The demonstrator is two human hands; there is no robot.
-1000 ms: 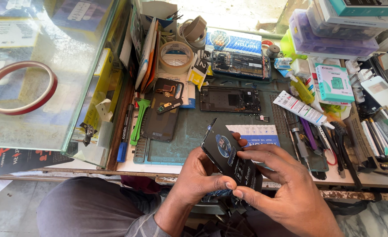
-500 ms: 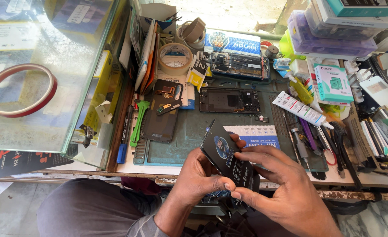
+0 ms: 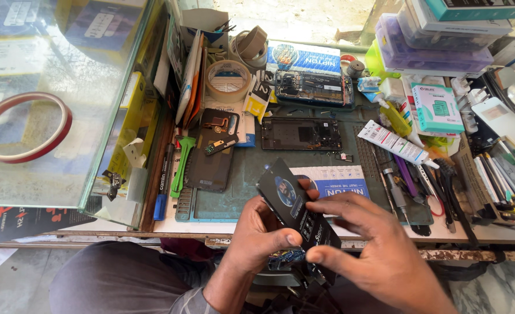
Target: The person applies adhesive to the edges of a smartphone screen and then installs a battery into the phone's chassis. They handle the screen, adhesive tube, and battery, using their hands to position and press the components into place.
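Black flat packet (image 3: 295, 209) clenched in both grips, left hand (image 3: 257, 241) and right hand (image 3: 379, 256) hiding its lower end.

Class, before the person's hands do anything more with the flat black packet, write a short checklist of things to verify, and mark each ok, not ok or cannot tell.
1. Flat black packet gripped by both hands: ok, left hand below, right hand across it.
2. Packet already opened: cannot tell.
3. Packet clear of the dark green work mat: ok, held above the bench edge.
4. Open black phone frame lying flat on the mat: ok.
5. White adhesive tube capped: cannot tell.
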